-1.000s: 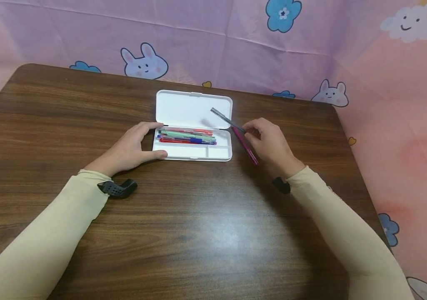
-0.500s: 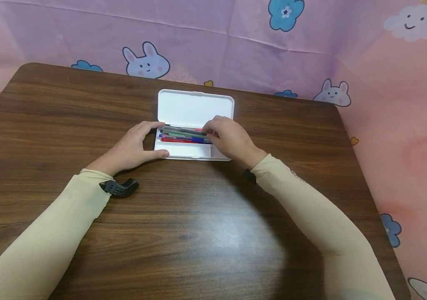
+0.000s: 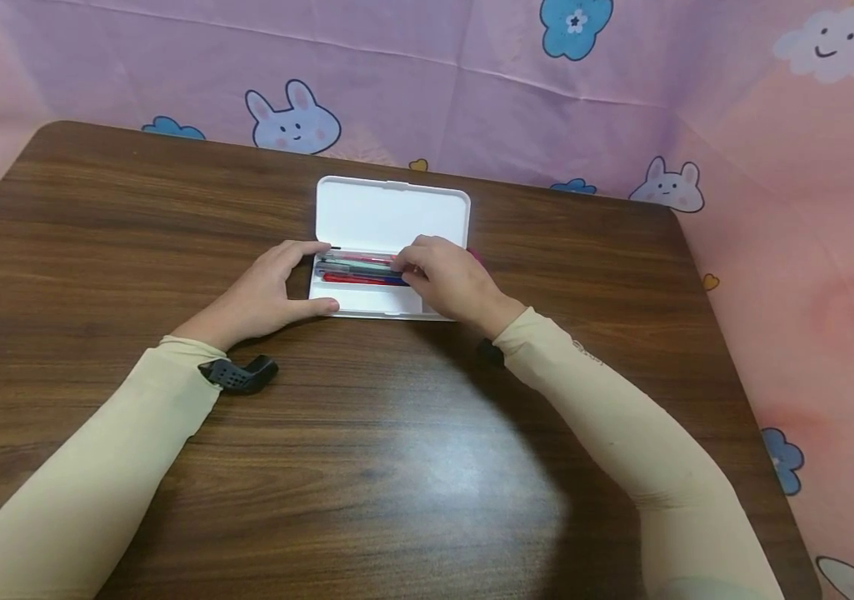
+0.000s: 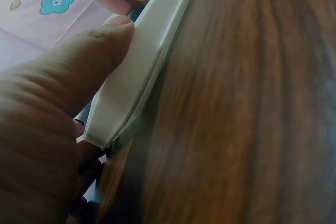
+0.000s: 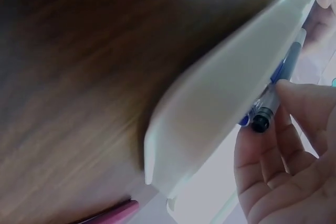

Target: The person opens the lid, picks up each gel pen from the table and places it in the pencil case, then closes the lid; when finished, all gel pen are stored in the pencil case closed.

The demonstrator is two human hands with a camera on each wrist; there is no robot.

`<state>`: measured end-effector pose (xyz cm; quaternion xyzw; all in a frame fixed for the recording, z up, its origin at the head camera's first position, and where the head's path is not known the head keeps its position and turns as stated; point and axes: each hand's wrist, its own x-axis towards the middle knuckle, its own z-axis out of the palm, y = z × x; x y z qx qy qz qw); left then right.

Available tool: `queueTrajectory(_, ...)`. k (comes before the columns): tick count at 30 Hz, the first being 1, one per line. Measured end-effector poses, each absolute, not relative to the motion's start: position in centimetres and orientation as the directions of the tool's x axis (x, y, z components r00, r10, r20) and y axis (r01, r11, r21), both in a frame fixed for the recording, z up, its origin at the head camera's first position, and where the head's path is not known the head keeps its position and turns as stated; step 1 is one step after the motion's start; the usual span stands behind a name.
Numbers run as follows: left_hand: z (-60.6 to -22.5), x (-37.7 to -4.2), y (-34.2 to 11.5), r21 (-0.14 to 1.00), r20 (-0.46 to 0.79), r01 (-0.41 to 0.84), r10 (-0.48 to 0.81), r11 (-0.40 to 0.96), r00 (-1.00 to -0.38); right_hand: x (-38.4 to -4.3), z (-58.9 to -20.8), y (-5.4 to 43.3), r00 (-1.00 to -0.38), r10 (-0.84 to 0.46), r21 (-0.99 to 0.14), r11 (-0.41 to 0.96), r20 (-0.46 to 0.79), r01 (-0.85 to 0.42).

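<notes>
A white pencil case (image 3: pixel 367 301) lies with its lid up on the table, several pens in its long compartment. My left hand (image 3: pixel 257 292) holds the case's left end, thumb on the near rim and fingers at the far corner. Over the right half of the case, my right hand (image 3: pixel 452 279) pinches a grey pen (image 5: pixel 269 102) with a black end between thumb and fingers. That pen is low over the other pens, among them a red pen (image 3: pixel 355 279). In the right wrist view, a blue pen end (image 5: pixel 244 120) shows beside it.
A magenta pen (image 5: pixel 122 213) lies on the table off the case's right end, mostly hidden behind my right hand in the head view. The raised lid (image 3: pixel 389 208) stands behind the compartments. A patterned cloth (image 3: pixel 397 83) hangs along the table's far edge.
My right hand has carried the grey pen left from beside the case to over its compartment, then slightly lower and further left. My left hand has kept its hold.
</notes>
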<state>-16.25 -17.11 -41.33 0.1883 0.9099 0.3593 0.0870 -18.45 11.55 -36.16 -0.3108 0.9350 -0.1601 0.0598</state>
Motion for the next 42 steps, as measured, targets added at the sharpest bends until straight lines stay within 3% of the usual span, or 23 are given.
queueTrajectory(13, -41.4, -16.4, -17.0, 0.684, -0.020, 0.281, 0.402, 0.673, -0.915, -18.2, -36.2, 12.7, -0.758, -0.652, -0.333, 0.709, 0.027, -0.622)
queueTrajectory(21, -41.6, -16.5, -17.0, 0.684, -0.020, 0.281, 0.403, 0.673, -0.915, -18.2, -36.2, 12.9, -0.781, -0.623, -0.326, 0.746, -0.032, -0.581)
queueTrajectory(33, -41.6, -16.4, -17.2, 0.683, -0.019, 0.281, 0.401, 0.675, -0.916, -18.3, -36.1, 14.1, -0.792, -0.610, -0.335, 0.750, -0.017, -0.571)
queueTrajectory(38, -41.5, -16.3, -17.1, 0.685, -0.023, 0.277, 0.400, 0.674, -0.916, -18.0, -35.2, 17.2, -0.837, -0.545, -0.423, 0.750, 0.042, -0.509)
queueTrajectory(42, -41.4, -16.4, -17.1, 0.680, -0.027, 0.275, 0.398, 0.679, -0.917, -17.8, -35.1, 20.7, -0.900, -0.434, -0.538, 0.750, 0.040, -0.385)
